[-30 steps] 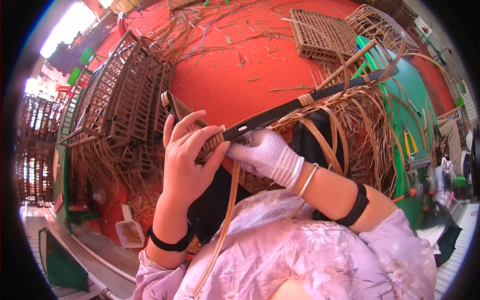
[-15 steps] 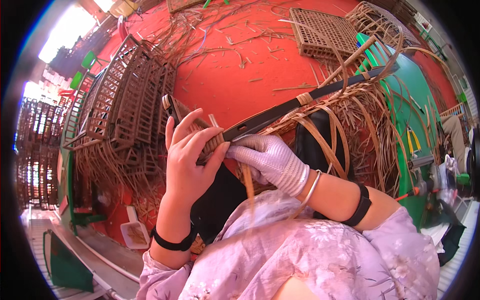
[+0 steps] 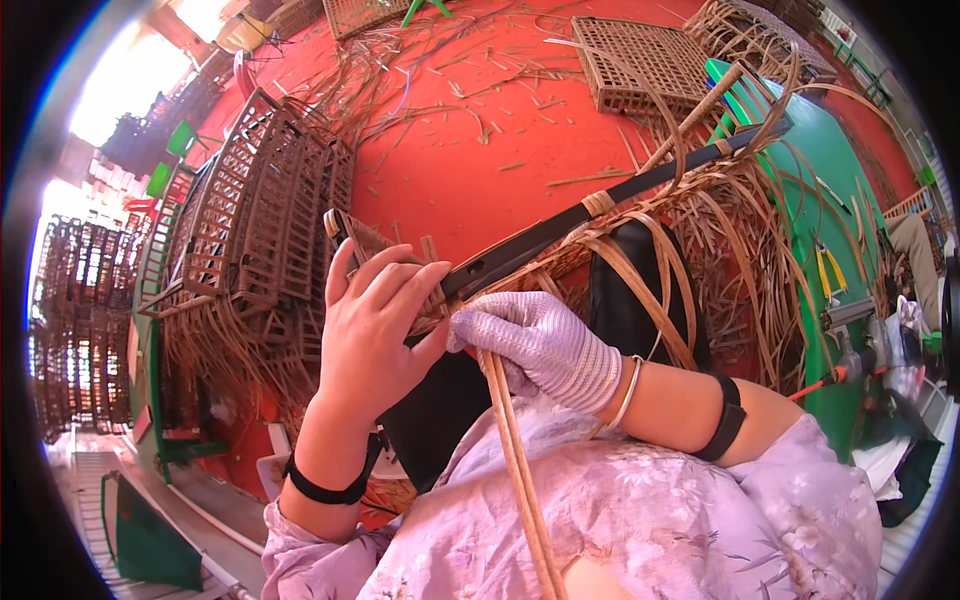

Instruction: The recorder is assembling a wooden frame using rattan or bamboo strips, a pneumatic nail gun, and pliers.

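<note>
A long black bar point(image 3: 545, 235), bound with tan cane wrappings, slants along the rim of a piece of wickerwork point(image 3: 740, 190) in front of me. Around its near end, my bare left hand point(image 3: 375, 325) has the thumb and fingers on either side, the other fingers stretched out. My right hand point(image 3: 545, 345), in a pale knitted glove, is closed close beside the left thumb, pinching a tan cane strip point(image 3: 520, 470). That strip runs down over my lap toward the lower edge. The spot between the fingertips is partly hidden.
Stacked woven trays point(image 3: 255, 200) stand at the left, with a flat lattice tray point(image 3: 640, 65) at the far right. A green table point(image 3: 825, 190) at the right bears yellow-handled pliers point(image 3: 830, 275). Cane scraps lie over the red floor point(image 3: 450, 150).
The cane strip, short and blurred before, now stretches long and straight across my lap. My right hand stays by the bar's near end; my left fingers have shifted slightly down.
</note>
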### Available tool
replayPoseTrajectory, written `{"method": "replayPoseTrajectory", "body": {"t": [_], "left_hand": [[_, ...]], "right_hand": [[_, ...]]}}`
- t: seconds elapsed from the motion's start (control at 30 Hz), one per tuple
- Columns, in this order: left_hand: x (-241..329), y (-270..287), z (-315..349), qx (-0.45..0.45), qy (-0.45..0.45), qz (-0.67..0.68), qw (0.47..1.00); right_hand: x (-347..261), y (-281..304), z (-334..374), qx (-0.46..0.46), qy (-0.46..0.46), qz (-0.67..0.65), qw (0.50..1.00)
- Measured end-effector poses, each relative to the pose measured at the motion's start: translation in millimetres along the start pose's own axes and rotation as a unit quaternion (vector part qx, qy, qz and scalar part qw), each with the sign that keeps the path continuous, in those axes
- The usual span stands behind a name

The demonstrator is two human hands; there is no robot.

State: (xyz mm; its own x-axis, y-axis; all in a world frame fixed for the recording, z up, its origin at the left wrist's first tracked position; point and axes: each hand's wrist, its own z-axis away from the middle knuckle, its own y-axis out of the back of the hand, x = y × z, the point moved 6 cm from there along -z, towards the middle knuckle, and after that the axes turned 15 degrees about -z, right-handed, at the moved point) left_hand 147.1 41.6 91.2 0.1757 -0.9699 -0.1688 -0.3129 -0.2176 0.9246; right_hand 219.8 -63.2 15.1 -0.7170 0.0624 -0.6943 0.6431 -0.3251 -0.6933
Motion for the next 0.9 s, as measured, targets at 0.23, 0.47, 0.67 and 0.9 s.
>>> {"method": "replayPoseTrajectory", "body": {"t": [0.23, 0.47, 0.67, 0.9], "left_hand": [[-1, -5, -10, 0.032, -0.033, -0.03, 0.998], [-13, -8, -33, 0.019, -0.05, 0.064, 0.996], [-26, -24, -38, 0.009, -0.029, 0.165, 0.986], [-36, -28, -48, -0.123, 0.087, 0.129, 0.98]], "right_hand": [[-9, -13, 8, 0.002, -0.022, 0.0, 1.0], [-13, -18, 11, -0.064, -0.016, 0.051, 0.997], [-8, -9, 11, -0.057, -0.025, 0.117, 0.991], [-12, -3, 14, -0.056, -0.002, 0.165, 0.985]]}}
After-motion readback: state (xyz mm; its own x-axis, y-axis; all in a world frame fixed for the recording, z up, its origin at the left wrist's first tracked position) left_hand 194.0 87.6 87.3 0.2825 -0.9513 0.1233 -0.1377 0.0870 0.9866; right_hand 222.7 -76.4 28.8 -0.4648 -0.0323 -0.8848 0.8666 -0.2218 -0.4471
